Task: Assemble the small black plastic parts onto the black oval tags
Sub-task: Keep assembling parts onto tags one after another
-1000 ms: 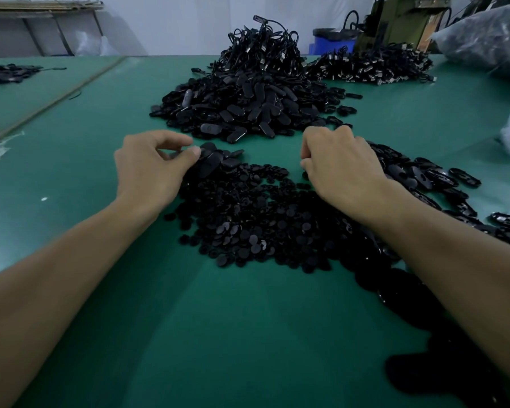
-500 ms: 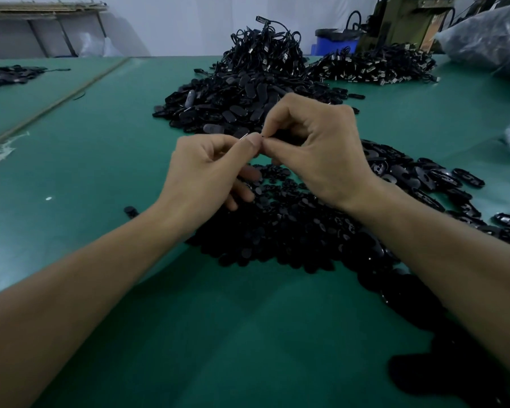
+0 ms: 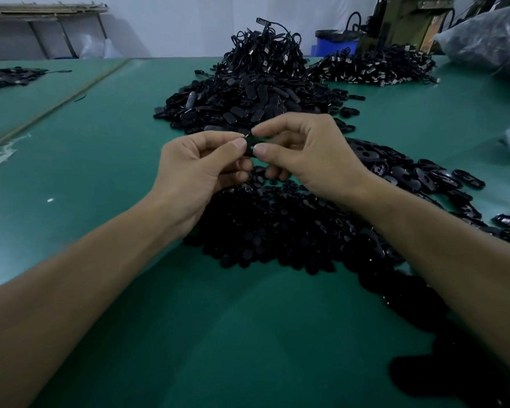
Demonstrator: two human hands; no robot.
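My left hand (image 3: 200,169) and my right hand (image 3: 304,157) meet above the green table, thumbs and forefingers pinching a black oval tag (image 3: 250,145) between them. Only a dark sliver of the tag shows between the fingertips; whether a small part sits on it is hidden. Below the hands lies a heap of small black plastic parts (image 3: 277,225). A row of black oval tags (image 3: 418,178) spreads to the right of my right hand.
Behind the hands rises a big pile of oval tags (image 3: 248,98) topped with looped black cords (image 3: 265,45). Another cord pile (image 3: 371,69) lies at the back right. A plastic bag (image 3: 489,39) and a blue bin (image 3: 333,45) stand beyond.
A second ago both hands rested apart on the heaps, picking pieces. They came together over the small parts and now sit slightly lower, the fingertips a little further apart around the tag.
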